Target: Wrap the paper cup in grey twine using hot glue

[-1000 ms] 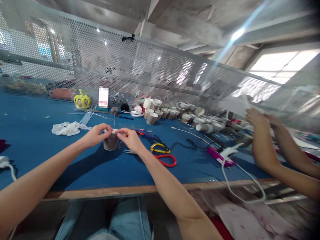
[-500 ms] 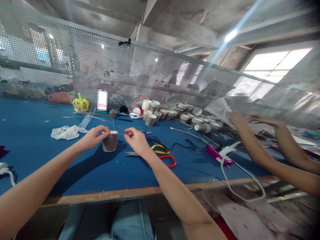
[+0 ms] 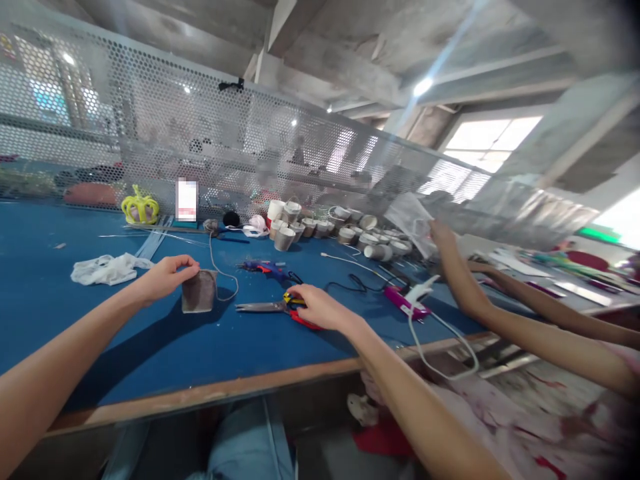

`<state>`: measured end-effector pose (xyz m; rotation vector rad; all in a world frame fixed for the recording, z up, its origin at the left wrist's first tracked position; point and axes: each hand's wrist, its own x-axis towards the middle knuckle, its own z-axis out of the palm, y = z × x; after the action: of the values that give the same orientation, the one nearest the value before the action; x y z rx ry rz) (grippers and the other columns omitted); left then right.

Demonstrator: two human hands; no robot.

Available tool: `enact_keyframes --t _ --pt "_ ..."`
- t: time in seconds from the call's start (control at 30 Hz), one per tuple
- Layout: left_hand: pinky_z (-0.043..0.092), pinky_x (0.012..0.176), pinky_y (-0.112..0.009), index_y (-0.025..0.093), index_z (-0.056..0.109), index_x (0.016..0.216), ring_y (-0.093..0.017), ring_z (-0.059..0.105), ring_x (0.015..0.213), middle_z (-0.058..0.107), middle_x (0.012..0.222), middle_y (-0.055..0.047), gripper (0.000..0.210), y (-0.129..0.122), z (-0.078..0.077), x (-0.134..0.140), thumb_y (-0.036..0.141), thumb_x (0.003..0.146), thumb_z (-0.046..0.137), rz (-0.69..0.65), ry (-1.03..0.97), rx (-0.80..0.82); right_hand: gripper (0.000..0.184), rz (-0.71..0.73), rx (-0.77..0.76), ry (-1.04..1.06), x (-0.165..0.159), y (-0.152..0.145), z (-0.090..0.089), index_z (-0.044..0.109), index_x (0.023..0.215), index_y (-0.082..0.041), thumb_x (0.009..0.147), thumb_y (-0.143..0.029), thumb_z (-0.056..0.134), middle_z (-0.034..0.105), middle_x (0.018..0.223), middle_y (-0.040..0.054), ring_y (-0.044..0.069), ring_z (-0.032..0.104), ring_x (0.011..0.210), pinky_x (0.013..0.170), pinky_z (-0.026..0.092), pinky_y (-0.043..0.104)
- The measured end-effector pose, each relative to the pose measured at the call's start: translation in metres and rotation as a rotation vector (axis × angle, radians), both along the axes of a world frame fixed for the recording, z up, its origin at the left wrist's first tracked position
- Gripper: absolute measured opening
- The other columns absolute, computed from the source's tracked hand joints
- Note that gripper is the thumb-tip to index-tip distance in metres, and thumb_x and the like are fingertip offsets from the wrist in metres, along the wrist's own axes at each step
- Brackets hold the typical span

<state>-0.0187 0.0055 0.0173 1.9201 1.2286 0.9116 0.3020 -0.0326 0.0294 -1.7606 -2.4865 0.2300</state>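
My left hand (image 3: 173, 277) pinches the upper left edge of a small grey-brown cup (image 3: 199, 293), which is held just over the blue table top. A thin grey cord (image 3: 235, 283) loops from beside the cup back to a small ball of yarn (image 3: 211, 227). My right hand (image 3: 317, 307) has its fingers curled over the yellow and red handles of a pair of scissors (image 3: 263, 307). The scissors lie on the table with their blades pointing left, towards the cup. Behind them lies a blue and red glue gun (image 3: 267, 267).
Several small cups (image 3: 367, 240) stand or lie at the back. White cloth (image 3: 107, 269) and a yellow woven item (image 3: 141, 208) are on the left. A purple tool (image 3: 405, 303) with a white cable lies right. A co-worker's hand (image 3: 443, 233) holds a translucent sheet (image 3: 410, 220).
My right hand has left the cord at the cup and moved down right onto the scissors' handles. The cord now lies slack in a loop. The view has swung right.
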Motion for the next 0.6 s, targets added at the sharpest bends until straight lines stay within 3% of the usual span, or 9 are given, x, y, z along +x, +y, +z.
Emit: enact_keyframes --t 0.1,0.2,0.3,0.4,0.53,0.6 --pt "0.042 0.071 -0.029 0.017 0.051 0.068 -0.019 0.056 0.079 0.06 0.072 -0.002 0.028 0.0 -0.001 0.002 0.044 0.072 0.043 -0.008 -0.02 -0.032 0.043 -0.023 0.083 -0.073 0.004 0.0 -0.007 0.054 0.109 -0.013 0.067 -0.008 0.049 0.054 0.108 0.0118 0.019 0.05 0.1 0.084 0.036 0.025" --pt "0.041 0.066 -0.027 0.017 0.052 0.068 -0.015 0.053 0.067 0.057 0.067 0.0 0.028 -0.003 0.001 0.003 0.043 0.07 0.045 0.005 -0.029 -0.042 0.034 -0.094 0.069 -0.167 0.008 0.006 -0.005 0.06 0.099 -0.014 0.068 -0.006 0.048 0.058 0.1 0.0109 0.019 0.053 0.092 0.077 0.037 0.024" --pt "0.041 0.065 -0.027 0.016 0.053 0.069 -0.015 0.052 0.066 0.057 0.067 0.0 0.028 -0.005 0.004 0.004 0.043 0.069 0.045 0.008 -0.025 -0.05 0.02 -0.122 0.05 -0.179 0.012 0.014 -0.002 0.063 0.082 -0.014 0.071 -0.009 0.048 0.061 0.09 0.0083 0.016 0.056 0.081 0.069 0.037 0.022" --pt "0.041 0.066 -0.028 0.017 0.053 0.069 -0.015 0.052 0.068 0.057 0.068 -0.001 0.029 -0.005 0.003 0.003 0.044 0.07 0.044 -0.004 -0.019 -0.042 0.016 -0.166 0.078 -0.167 0.009 0.028 0.001 0.061 0.084 -0.015 0.075 -0.015 0.047 0.062 0.085 0.0068 0.015 0.057 0.077 0.065 0.037 0.021" --pt "0.041 0.067 -0.027 0.017 0.053 0.071 -0.015 0.052 0.069 0.057 0.069 0.0 0.029 -0.002 -0.001 0.002 0.044 0.071 0.043 -0.022 -0.016 -0.028 0.037 -0.253 0.169 -0.16 -0.014 0.054 0.002 0.055 0.101 -0.014 0.08 -0.042 0.041 0.06 0.098 0.0115 0.019 0.056 0.087 0.066 0.039 0.023" --pt "0.041 0.068 -0.028 0.017 0.052 0.07 -0.016 0.054 0.071 0.058 0.07 -0.001 0.028 -0.001 -0.002 0.001 0.044 0.072 0.043 -0.011 -0.019 -0.024 0.048 -0.291 0.097 -0.223 -0.028 0.068 0.0 0.056 0.099 -0.013 0.076 -0.052 0.042 0.059 0.101 0.0141 0.023 0.056 0.09 0.065 0.04 0.025"
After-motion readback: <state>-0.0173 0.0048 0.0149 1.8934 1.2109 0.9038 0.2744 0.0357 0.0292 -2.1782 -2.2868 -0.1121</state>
